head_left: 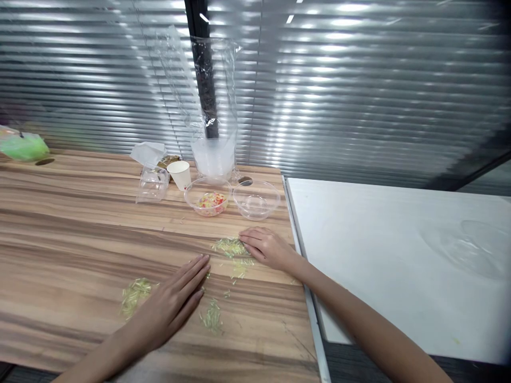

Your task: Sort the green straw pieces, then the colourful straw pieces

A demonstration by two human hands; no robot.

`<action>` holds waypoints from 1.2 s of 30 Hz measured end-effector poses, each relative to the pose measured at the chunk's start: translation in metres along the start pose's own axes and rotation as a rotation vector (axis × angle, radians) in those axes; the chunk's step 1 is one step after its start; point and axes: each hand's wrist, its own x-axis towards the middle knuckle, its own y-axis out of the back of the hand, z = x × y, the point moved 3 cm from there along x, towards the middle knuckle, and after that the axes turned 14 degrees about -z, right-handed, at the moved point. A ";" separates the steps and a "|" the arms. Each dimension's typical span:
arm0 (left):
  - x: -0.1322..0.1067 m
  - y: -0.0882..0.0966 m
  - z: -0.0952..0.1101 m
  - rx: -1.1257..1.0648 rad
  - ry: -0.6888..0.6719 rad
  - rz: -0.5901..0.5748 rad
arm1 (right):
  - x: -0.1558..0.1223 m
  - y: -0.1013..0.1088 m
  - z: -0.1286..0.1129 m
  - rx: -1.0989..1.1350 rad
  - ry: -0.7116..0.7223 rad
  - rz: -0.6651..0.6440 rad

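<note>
Small pale green tube beads lie scattered in little heaps on the wooden table (72, 223). My left hand (171, 303) lies flat on the wood, fingers stretched out together, between one heap (134, 293) on its left and another heap (211, 317) on its right. My right hand (266, 247) rests palm down with its fingers curved, their tips touching a third heap of beads (229, 246). Neither hand holds anything that I can see.
Behind the hands stand a clear bowl with red and yellow bits (208, 197), a clear bowl with nothing in it (256, 199), a paper cup (180, 174), a clear plastic box (152, 183) and a tall plastic bag of stacked bowls (213, 138). A white table (379, 244) adjoins on the right.
</note>
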 end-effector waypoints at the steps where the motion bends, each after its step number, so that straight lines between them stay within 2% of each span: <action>1: 0.000 0.000 0.000 -0.003 0.000 -0.003 | 0.000 0.000 0.000 0.002 -0.001 -0.001; 13: 0.002 0.004 0.002 -0.024 -0.013 0.013 | 0.000 0.000 0.000 0.016 -0.010 -0.011; 36: 0.001 0.001 0.000 -0.012 -0.004 0.003 | -0.001 0.000 0.000 0.009 0.005 0.001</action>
